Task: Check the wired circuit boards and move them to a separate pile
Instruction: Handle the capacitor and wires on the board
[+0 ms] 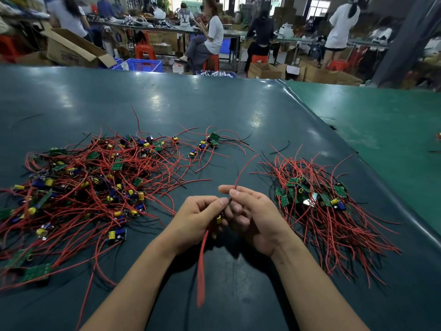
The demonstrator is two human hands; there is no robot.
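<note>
Overhead lamps glare on the dark table mat (167,96); edges bow, far workers blur, soft shadows

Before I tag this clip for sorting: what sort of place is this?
Most likely an electronics assembly workshop. Piles of wired boards lie on a green table, both hands hold one board, and workers sit at benches among cardboard boxes.

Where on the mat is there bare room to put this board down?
Bare table mat beyond both piles, and a bare strip between the left pile and the right pile, ahead of the hands. A small cluster sits at that strip's far end. Both piles are crowded.
</note>
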